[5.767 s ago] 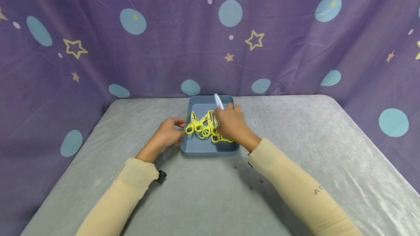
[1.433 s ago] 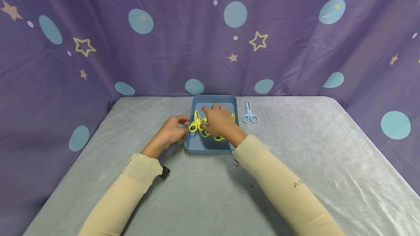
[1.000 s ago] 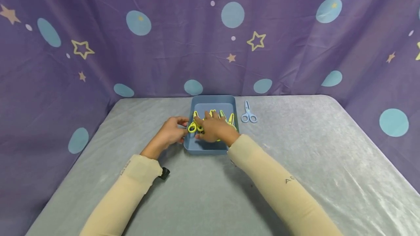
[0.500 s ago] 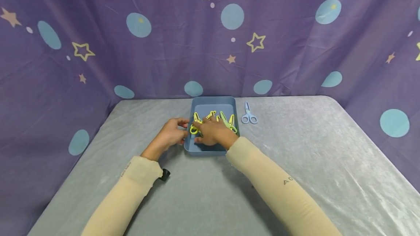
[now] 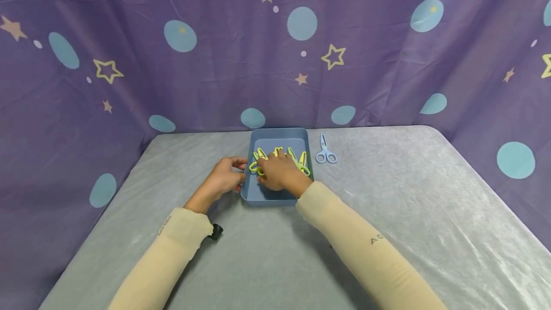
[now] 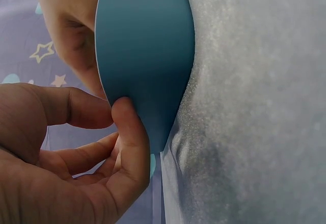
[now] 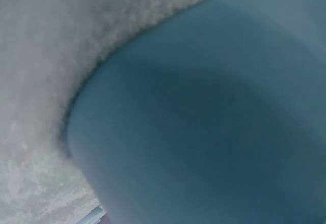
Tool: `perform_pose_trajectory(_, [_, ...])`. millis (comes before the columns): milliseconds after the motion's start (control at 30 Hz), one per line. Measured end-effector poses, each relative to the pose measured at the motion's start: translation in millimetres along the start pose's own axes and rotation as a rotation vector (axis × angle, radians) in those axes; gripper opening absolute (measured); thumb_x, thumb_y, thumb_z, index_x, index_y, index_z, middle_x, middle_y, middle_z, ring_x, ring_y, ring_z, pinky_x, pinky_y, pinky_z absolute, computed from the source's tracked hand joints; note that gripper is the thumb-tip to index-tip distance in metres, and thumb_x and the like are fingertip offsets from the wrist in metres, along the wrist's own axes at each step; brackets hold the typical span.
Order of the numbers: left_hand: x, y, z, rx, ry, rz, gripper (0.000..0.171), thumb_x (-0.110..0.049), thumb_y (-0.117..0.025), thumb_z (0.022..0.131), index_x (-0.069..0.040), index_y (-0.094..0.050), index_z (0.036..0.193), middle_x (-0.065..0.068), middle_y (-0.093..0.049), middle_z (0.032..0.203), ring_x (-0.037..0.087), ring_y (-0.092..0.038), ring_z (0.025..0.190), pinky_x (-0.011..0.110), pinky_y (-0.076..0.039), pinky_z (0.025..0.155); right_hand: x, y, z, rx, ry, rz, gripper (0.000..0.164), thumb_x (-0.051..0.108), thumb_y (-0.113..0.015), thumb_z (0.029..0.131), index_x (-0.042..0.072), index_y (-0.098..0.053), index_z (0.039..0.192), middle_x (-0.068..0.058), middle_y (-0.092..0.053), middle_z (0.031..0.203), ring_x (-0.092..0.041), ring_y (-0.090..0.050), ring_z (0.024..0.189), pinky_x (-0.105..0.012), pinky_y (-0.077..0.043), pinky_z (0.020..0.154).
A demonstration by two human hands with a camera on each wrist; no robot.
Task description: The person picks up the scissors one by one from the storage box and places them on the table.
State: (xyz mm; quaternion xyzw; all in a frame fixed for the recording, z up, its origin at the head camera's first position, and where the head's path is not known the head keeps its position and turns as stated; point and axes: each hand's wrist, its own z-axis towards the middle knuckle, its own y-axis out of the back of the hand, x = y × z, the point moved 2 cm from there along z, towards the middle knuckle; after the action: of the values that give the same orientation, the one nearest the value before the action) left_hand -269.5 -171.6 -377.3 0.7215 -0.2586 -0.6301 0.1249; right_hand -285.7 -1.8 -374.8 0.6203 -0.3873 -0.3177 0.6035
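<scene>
A blue-grey tray (image 5: pixel 275 203) stands on the table with several yellow and green scissors (image 5: pixel 303 159) inside. My right hand (image 5: pixel 279 172) reaches over its near side, fingers bent down among the scissors and covering several of them. I cannot tell whether its fingertips grip a pair. A yellow pair (image 5: pixel 254 168) shows just left of those fingers. My left hand (image 5: pixel 225 175) stays at the tray's left side. In the left wrist view its bent fingers (image 6: pixel 131 132) press the tray's outer wall (image 6: pixel 147 40) and hold it at the rim.
Light-blue scissors (image 5: pixel 325 153) lie on the grey cloth table (image 5: pixel 409 181) to the right of the tray, blades pointing away. A purple curtain (image 5: pixel 224 61) with stars and dots hangs behind the table. In the right wrist view the tray wall (image 7: pixel 153 147) fills most of the picture.
The light-blue scissors went from my right hand in the tray to the table on the right. Then my right hand came back over the pile, and its fingers have drawn in, shifting the left yellow pair.
</scene>
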Motion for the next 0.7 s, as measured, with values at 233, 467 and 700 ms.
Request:
perform_pose_trajectory(233, [1.0, 0.3, 0.1, 0.007, 0.008, -0.005, 0.064, 0.008, -0.054, 0.086, 0.000, -0.048, 0.150, 0.019, -0.051, 0.137, 0.020, -0.059, 0.074, 0.038, -0.059, 0.066, 3.7, -0.6, 2.7, -0.019, -0.013, 0.011, 0.046, 0.046, -0.057, 0.102, 0.017, -0.057, 0.138, -0.020, -0.054, 0.142, -0.050, -0.035, 0.141, -0.061, -0.035, 0.111])
perform_pose_trajectory(467, [1.6, -0.2, 0.7, 0.007, 0.010, 0.000, 0.064, 0.007, -0.054, 0.087, -0.001, -0.048, 0.150, 0.019, -0.051, 0.138, 0.020, -0.060, 0.078, 0.036, -0.059, 0.066, 3.1, -1.0, 3.1, -0.023, -0.048, -0.013, 0.053, 0.039, -0.062, 0.098, 0.018, -0.052, 0.146, -0.021, -0.054, 0.141, -0.048, -0.039, 0.138, -0.059, -0.038, 0.110])
perform_pose_trajectory(700, [2.6, -0.2, 3.6, -0.001, -0.006, 0.012, 0.064, 0.008, -0.054, 0.085, 0.001, -0.049, 0.149, 0.020, -0.052, 0.137, 0.018, -0.060, 0.075, 0.032, -0.058, 0.062, 1.2, 1.3, 0.8, -0.023, -0.153, -0.016, 0.062, 0.044, -0.066, 0.093, 0.022, -0.051, 0.149, -0.020, -0.052, 0.142, -0.048, -0.045, 0.128, -0.060, -0.041, 0.106])
